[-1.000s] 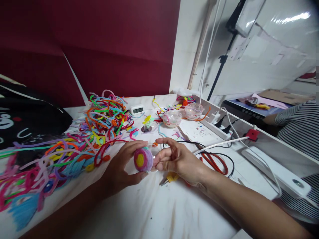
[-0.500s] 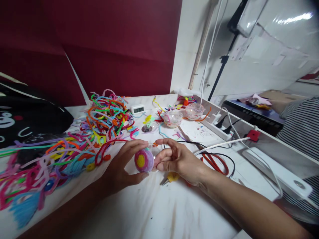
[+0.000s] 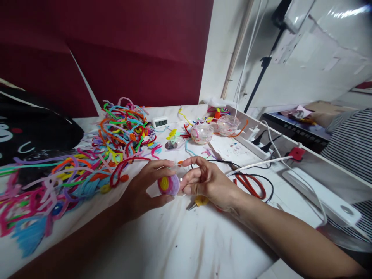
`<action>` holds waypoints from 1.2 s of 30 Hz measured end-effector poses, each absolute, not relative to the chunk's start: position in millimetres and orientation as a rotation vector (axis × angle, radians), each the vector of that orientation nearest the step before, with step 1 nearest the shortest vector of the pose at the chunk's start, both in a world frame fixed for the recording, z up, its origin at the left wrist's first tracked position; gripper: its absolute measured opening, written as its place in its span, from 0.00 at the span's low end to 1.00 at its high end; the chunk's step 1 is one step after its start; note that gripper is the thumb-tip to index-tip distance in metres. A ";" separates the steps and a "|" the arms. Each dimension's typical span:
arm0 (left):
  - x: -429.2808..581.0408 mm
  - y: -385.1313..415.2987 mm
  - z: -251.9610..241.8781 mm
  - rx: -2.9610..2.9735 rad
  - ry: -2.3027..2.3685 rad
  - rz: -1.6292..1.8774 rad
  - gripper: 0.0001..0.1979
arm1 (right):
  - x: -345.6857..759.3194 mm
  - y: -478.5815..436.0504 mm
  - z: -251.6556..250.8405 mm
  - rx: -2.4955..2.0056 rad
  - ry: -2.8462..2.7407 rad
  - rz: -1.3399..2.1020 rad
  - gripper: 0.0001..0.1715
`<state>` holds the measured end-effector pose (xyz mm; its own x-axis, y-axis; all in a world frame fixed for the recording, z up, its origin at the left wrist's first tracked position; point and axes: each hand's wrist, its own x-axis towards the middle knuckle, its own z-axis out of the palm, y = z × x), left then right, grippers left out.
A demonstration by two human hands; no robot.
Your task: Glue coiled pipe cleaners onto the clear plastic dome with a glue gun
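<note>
My left hand (image 3: 142, 190) grips a round coiled pipe-cleaner piece (image 3: 172, 185) between thumb and fingers. It has a yellow centre, a pink ring and a purple outer band. Directly behind it, a clear plastic dome (image 3: 180, 171) is pinched by my right hand (image 3: 210, 182), thumb and fingertips at its edge. The two pieces are close together; whether they touch is hard to tell. Beneath my right hand lies a metal-tipped tool with a yellow handle (image 3: 201, 200), partly covered by the hand.
A tangled heap of colourful pipe cleaners (image 3: 124, 131) spreads over the left side. Two clear bowls (image 3: 202, 133) and a small digital clock (image 3: 160, 122) stand at the back. Cables, a power strip (image 3: 255, 145) and a white device (image 3: 321, 197) line the right. Another person's striped sleeve (image 3: 347, 135) shows there.
The left hand's fingers now reach further over the top of the coiled piece, which has turned slightly. The right hand has barely moved. The camera view has shifted a little.
</note>
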<state>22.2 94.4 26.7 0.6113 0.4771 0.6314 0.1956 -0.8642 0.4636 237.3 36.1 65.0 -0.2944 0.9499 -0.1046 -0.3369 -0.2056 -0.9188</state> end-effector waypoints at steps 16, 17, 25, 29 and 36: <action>22.5 97.2 17.7 2.541 0.601 1.111 0.24 | 235.2 40.4 63.2 -0.891 -0.975 1.694 0.38; 22.7 97.2 17.0 2.543 0.609 1.112 0.25 | 235.6 40.6 63.1 -0.892 -0.979 1.697 0.39; 22.3 96.2 16.4 2.588 0.692 1.075 0.28 | 236.1 42.3 61.6 -0.902 -0.993 1.702 0.39; 21.6 95.9 15.9 2.547 0.739 1.105 0.33 | 235.4 42.8 61.4 -0.896 -0.998 1.701 0.40; 20.6 94.1 18.8 2.525 0.733 1.022 0.36 | 235.7 43.2 60.2 -0.901 -1.003 1.702 0.38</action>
